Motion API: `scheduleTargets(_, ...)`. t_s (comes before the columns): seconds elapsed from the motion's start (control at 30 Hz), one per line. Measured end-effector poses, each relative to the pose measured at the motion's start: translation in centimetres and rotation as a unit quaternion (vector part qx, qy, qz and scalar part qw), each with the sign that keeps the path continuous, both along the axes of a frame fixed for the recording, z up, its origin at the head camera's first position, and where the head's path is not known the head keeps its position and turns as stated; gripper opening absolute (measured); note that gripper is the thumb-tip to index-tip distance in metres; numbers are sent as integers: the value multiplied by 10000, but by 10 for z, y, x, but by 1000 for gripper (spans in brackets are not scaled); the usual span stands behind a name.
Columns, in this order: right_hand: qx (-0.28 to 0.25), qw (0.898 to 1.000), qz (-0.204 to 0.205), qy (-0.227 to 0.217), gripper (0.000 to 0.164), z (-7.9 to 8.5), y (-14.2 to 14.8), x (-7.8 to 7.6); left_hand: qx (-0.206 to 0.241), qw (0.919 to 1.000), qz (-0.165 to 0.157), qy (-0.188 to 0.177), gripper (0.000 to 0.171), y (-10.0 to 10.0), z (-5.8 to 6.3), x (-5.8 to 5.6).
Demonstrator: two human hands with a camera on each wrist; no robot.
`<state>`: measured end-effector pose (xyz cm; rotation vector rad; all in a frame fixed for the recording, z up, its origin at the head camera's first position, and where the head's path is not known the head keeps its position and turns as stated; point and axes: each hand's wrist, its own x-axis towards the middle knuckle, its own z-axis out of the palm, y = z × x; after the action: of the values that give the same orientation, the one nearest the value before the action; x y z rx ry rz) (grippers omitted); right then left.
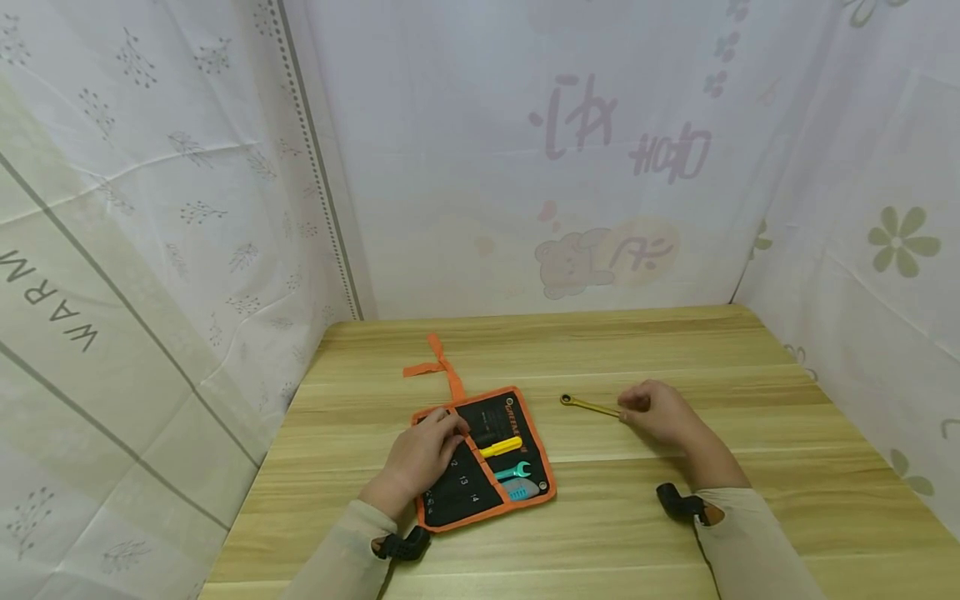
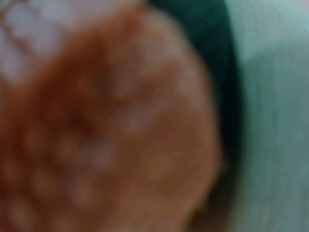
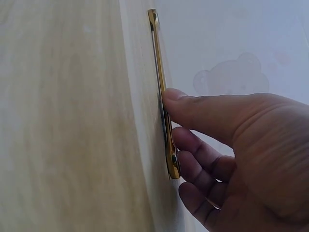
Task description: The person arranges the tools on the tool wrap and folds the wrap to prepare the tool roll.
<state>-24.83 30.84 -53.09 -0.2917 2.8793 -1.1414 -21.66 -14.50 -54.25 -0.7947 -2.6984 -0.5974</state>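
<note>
A black tool pouch [image 1: 480, 506] with orange edging lies at an angle on the table. My left hand [image 1: 426, 458] grips its pocket edge with curled fingers, covering part of the pocket. Tucked in the pouch are a yellow-handled tool [image 1: 501, 447], a teal open-ended wrench [image 1: 514, 472] and a grey-and-blue handle [image 1: 521, 489]. To the right, my right hand [image 1: 663, 414] pinches one end of a gold ratchet wrench [image 1: 591, 406]. In the right wrist view, the thumb [image 3: 176, 95] presses along the wrench shaft, fingers curled beside it. The left wrist view is mostly blurred skin.
Orange tie straps [image 1: 442, 367] stretch from the pouch toward the back of the wooden table [image 1: 600, 517]. Printed curtains [image 1: 450, 167] hang behind the table and along both sides. Black wrist cameras [image 1: 678, 502] sit at both cuffs.
</note>
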Motion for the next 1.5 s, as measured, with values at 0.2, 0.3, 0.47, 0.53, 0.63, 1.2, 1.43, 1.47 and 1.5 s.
scheduleTargets(0.2, 54, 10000, 31, -30, 10, 0, -1, 2, 7, 10000, 86, 35, 8, 1, 0, 0)
scheduleTargets(0.3, 171, 9998, 63, 54, 5, 0, 0, 1, -15, 9999, 136, 45, 9, 1, 0, 1)
scheduleTargets(0.47, 401, 9988, 186, 231, 8, -1, -1, 0, -39, 9999, 139, 79, 9, 1, 1, 1)
scheduleTargets(0.53, 461, 9983, 232, 252, 8, -1, -1, 0, -62, 9998, 139, 92, 10, 1, 1, 1)
scheduleTargets(0.63, 484, 9983, 231, 238, 5, -1, -2, 0, -81, 9998, 144, 120, 10, 1, 1, 1)
scheduleTargets(1.2, 298, 9988, 317, 229, 15, -1, -4, 1, 70, 9990, 199, 389, 11, 0, 0, -1)
scheduleTargets(1.43, 147, 9992, 246, 266, 14, -2, -6, 0, 41, 9989, 180, 438, 12, 0, 1, 0)
scheduleTargets(1.47, 125, 9993, 239, 276, 14, -2, -6, 0, 32, 9989, 172, 426, 11, 0, 2, 0)
scheduleTargets(1.5, 110, 9993, 229, 267, 14, -3, -6, -1, 27, 9990, 161, 414, 11, 0, 2, 0)
